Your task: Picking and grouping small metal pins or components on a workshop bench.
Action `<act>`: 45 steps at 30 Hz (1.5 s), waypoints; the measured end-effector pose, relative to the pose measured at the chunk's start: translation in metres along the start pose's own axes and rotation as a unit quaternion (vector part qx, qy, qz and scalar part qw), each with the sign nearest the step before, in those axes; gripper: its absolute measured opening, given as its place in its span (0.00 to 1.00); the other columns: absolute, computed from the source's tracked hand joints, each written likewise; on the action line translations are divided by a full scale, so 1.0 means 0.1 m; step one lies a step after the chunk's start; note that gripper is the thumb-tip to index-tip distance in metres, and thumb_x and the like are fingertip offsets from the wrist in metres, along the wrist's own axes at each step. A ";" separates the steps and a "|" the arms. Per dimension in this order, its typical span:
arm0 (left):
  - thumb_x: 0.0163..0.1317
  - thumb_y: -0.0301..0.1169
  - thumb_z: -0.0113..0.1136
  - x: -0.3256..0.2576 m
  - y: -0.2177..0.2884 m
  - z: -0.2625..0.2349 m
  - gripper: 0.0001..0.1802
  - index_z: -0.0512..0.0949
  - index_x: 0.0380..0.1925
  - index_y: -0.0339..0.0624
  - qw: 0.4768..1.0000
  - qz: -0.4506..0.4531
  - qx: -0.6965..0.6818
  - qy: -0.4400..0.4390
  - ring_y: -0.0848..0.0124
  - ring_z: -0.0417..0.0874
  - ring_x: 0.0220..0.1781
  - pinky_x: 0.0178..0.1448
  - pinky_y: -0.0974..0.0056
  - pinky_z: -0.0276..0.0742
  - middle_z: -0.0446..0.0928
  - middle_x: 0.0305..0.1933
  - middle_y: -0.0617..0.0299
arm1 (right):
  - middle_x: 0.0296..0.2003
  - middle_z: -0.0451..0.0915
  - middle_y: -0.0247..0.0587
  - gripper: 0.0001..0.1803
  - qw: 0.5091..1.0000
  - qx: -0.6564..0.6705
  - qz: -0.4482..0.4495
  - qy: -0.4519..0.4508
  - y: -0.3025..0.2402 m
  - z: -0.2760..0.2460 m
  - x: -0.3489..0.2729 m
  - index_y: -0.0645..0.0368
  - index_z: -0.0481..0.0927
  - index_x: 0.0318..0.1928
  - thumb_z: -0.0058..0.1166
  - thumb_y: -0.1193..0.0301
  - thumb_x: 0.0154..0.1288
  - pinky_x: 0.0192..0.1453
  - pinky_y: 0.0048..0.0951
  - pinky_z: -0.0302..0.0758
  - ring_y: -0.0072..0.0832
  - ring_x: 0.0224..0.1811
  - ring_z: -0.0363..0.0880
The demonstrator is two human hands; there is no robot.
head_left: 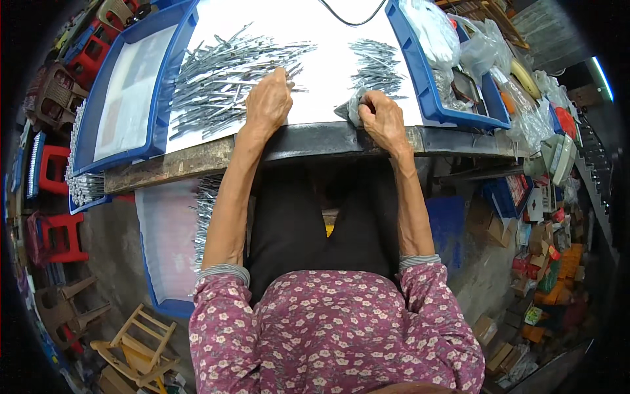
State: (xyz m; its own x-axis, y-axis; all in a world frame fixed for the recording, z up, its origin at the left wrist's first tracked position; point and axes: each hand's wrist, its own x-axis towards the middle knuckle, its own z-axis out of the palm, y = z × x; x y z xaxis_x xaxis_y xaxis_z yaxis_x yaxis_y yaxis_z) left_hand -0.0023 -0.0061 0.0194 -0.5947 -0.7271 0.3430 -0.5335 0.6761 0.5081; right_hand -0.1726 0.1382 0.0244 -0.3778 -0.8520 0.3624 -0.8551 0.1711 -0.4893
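A: Table (197,157), top: contents?
B: Larger strip pile (223,82), upper left, mostly slanting up rightward; smaller strip pile (375,65), upper right of centre.
A: Hands?
B: Left hand (270,100), nearer the larger, at its right edge: curled, contents indeterminable. Right hand (384,123): clenching grey cloth (355,108).

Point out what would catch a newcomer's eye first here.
The big pile of thin metal strips left of centre on the white surface, the left hand at its right side. Then the smaller pile to the right, with the right hand just below, holding a grey rag.
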 end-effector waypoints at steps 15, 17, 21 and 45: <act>0.48 0.25 0.55 0.03 0.02 0.17 0.05 0.70 0.25 0.36 0.994 0.082 0.076 -0.018 0.52 0.77 0.31 0.33 0.54 0.72 0.74 0.26 0.49 | 0.16 0.71 0.32 0.05 0.938 0.313 0.151 -0.007 0.04 -0.10 -0.03 0.64 0.73 0.22 0.47 0.77 0.52 0.19 0.16 0.59 0.13 0.16 0.63; 0.48 0.27 0.58 0.02 0.06 0.17 0.09 0.68 0.27 0.37 0.994 0.087 0.051 -0.031 0.51 0.76 0.34 0.36 0.53 0.71 0.74 0.28 0.48 | 0.17 0.73 0.33 0.05 0.922 0.340 0.184 -0.020 0.02 -0.12 -0.04 0.63 0.73 0.23 0.47 0.77 0.52 0.19 0.15 0.59 0.13 0.16 0.63; 0.48 0.26 0.58 -0.02 0.15 0.16 0.10 0.68 0.28 0.36 0.995 0.082 0.032 -0.042 0.51 0.76 0.34 0.36 0.54 0.71 0.73 0.31 0.50 | 0.19 0.76 0.38 0.04 0.907 0.387 0.166 -0.016 0.03 -0.14 -0.04 0.65 0.73 0.24 0.46 0.78 0.53 0.19 0.14 0.62 0.15 0.16 0.65; 0.50 0.27 0.56 -0.12 0.19 0.35 0.10 0.69 0.33 0.40 0.996 0.085 0.028 0.002 0.53 0.77 0.30 0.33 0.54 0.72 0.73 0.30 0.51 | 0.19 0.74 0.36 0.02 0.889 0.433 0.143 0.040 0.08 -0.02 -0.04 0.65 0.73 0.25 0.49 0.80 0.53 0.21 0.15 0.67 0.17 0.19 0.71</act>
State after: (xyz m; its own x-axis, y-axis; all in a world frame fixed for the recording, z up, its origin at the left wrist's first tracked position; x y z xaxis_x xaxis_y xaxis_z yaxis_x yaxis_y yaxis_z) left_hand -0.0259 0.0198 -0.0030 -0.6771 -0.6021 0.4231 -0.4585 0.7949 0.3973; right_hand -0.1785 0.1443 0.0205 -0.5896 -0.7908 0.1644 -0.1405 -0.1000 -0.9850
